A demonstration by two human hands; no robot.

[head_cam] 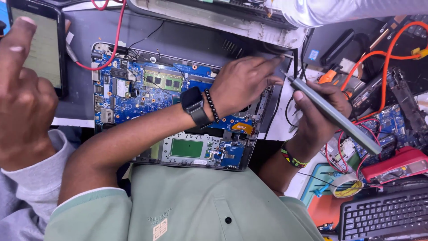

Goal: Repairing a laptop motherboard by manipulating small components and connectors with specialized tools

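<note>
An opened laptop (pixel 111 147) lies in front of me with its blue motherboard (pixel 133 89) and a green memory stick (pixel 162 80) bare. My left hand (pixel 243 82), with a black watch and a bead bracelet on the wrist, rests on the laptop's right side. Its fingers stretch towards the corner, and I see nothing held in them. My right hand (pixel 318 116) grips a grey pen-shaped screwdriver (pixel 339 118). The screwdriver's tip points at the laptop's right edge, just beside my left fingertips.
Another person's hand (pixel 22 98) in a grey sleeve is at the left by a dark tablet (pixel 40 44). A second laptop shell (pixel 214 18) lies at the top. A red meter (pixel 397 165), tape roll (pixel 345 185), black keyboard (pixel 383 216), orange cables and another blue board (pixel 392 120) crowd the right.
</note>
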